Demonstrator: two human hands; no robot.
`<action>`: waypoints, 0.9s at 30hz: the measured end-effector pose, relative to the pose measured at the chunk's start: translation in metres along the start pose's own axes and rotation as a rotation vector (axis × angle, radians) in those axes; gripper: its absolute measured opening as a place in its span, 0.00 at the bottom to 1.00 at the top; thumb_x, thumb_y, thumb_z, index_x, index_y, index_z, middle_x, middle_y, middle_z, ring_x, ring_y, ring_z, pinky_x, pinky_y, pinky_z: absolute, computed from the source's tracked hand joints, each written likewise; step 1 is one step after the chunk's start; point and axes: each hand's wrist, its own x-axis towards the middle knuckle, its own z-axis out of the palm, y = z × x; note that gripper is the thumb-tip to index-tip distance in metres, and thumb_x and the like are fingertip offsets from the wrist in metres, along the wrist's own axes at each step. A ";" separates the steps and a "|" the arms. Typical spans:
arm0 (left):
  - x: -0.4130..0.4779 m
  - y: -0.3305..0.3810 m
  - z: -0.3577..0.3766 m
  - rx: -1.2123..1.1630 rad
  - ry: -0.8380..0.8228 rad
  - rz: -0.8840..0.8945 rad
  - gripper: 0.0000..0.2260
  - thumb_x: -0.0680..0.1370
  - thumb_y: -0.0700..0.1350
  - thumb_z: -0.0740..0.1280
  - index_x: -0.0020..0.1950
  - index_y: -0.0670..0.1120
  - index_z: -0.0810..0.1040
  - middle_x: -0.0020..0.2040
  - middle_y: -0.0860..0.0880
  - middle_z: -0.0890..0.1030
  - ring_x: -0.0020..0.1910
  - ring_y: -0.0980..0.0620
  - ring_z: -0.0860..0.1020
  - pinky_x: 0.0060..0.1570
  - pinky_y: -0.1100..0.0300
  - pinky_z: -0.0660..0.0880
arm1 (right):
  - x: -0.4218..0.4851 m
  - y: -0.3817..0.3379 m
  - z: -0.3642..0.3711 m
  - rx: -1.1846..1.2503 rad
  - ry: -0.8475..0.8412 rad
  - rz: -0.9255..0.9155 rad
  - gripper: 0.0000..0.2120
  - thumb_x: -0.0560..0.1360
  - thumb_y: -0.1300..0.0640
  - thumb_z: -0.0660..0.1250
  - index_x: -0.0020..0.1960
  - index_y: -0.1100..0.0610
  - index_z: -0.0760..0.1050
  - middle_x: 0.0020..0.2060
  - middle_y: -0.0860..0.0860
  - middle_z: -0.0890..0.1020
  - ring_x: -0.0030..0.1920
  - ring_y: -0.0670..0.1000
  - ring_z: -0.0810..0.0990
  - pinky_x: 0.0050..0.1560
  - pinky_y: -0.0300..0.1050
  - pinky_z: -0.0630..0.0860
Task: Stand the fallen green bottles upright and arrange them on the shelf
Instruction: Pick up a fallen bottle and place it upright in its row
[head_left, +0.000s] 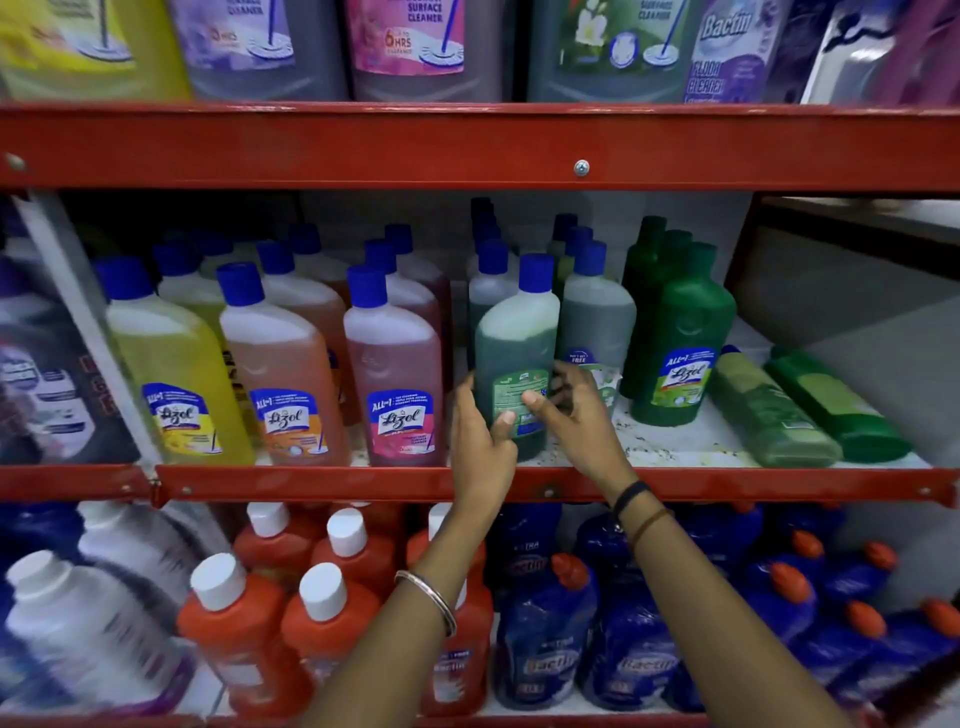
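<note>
A green-liquid bottle with a blue cap (514, 338) stands upright at the front of the middle shelf (675, 441), its back label facing me. My left hand (480, 441) grips its lower left side and my right hand (576, 415) holds its lower right side. Two green bottles lie fallen on their sides at the shelf's right end: a lighter one (763, 410) and a darker one (836, 405). Dark green Lizol bottles (685, 343) stand upright just right of my hands, with more blue-capped green bottles (597, 312) behind.
Yellow (171, 364), orange (280, 374) and pink Lizol bottles (395, 374) stand in rows to the left. A red shelf beam (467, 150) runs overhead. Below are orange bottles (239, 639) and blue Bactin bottles (639, 649). Bare white shelf shows between the standing and fallen green bottles.
</note>
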 end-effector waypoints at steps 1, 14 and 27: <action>-0.001 0.000 0.000 -0.011 0.008 0.001 0.24 0.72 0.38 0.67 0.66 0.48 0.64 0.61 0.44 0.76 0.60 0.46 0.75 0.59 0.43 0.74 | 0.000 0.000 -0.002 -0.001 0.023 0.004 0.23 0.71 0.48 0.70 0.62 0.54 0.69 0.53 0.57 0.76 0.51 0.57 0.78 0.48 0.44 0.78; -0.007 0.000 -0.003 -0.022 -0.012 0.064 0.21 0.68 0.27 0.59 0.59 0.42 0.69 0.57 0.50 0.68 0.60 0.50 0.71 0.63 0.54 0.72 | 0.005 -0.014 0.002 0.082 -0.032 0.029 0.21 0.67 0.51 0.75 0.56 0.55 0.72 0.50 0.49 0.82 0.50 0.46 0.82 0.52 0.42 0.79; 0.001 0.014 -0.004 0.281 -0.175 -0.108 0.36 0.72 0.32 0.59 0.75 0.39 0.43 0.72 0.38 0.56 0.72 0.40 0.56 0.72 0.48 0.56 | 0.030 -0.010 -0.012 0.075 -0.199 0.037 0.14 0.74 0.57 0.68 0.58 0.61 0.74 0.42 0.46 0.80 0.44 0.48 0.81 0.44 0.45 0.81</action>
